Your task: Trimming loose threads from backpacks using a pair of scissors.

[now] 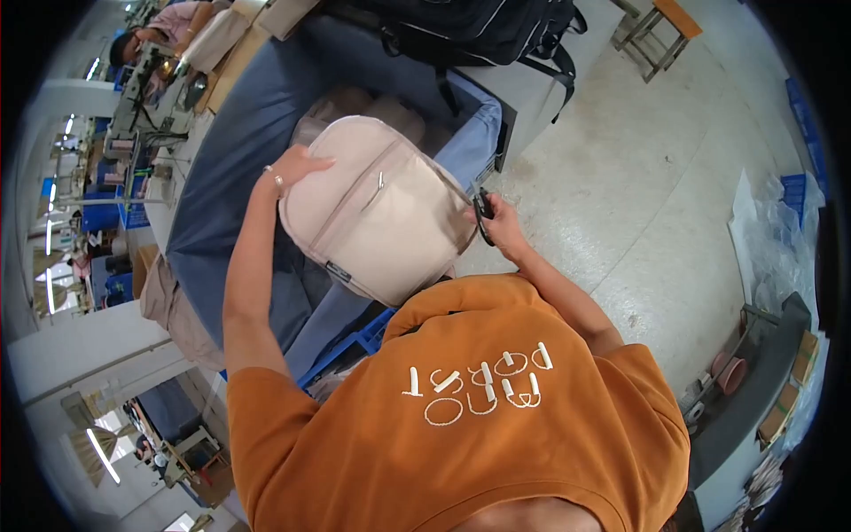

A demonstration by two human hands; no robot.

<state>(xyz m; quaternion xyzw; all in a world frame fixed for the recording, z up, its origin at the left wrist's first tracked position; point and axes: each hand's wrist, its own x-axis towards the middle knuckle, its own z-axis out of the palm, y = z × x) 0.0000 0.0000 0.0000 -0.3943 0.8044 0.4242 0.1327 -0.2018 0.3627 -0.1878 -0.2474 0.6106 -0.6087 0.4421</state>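
A pale pink and cream bag panel (403, 226) with rounded corners, a zipper and a small dark label is held up in front of me. My left hand (301, 167) grips its upper left edge, thumb lying on the front face and the other fingers hidden behind. At the panel's right edge, my right hand (503, 229) is closed around a pair of black-handled scissors (483, 215). Their blades point up, close along the edge; whether they touch it I cannot tell. The right fingers are partly hidden by the handles.
Beneath the panel is a large blue cloth-lined bin (235, 177) with several pale pieces inside. A black backpack (479, 31) lies on a surface beyond it. Far left, a person (168, 35) sits by sewing machines. A wooden stool (660, 35) stands far right, clear plastic sheeting (780, 239) nearer.
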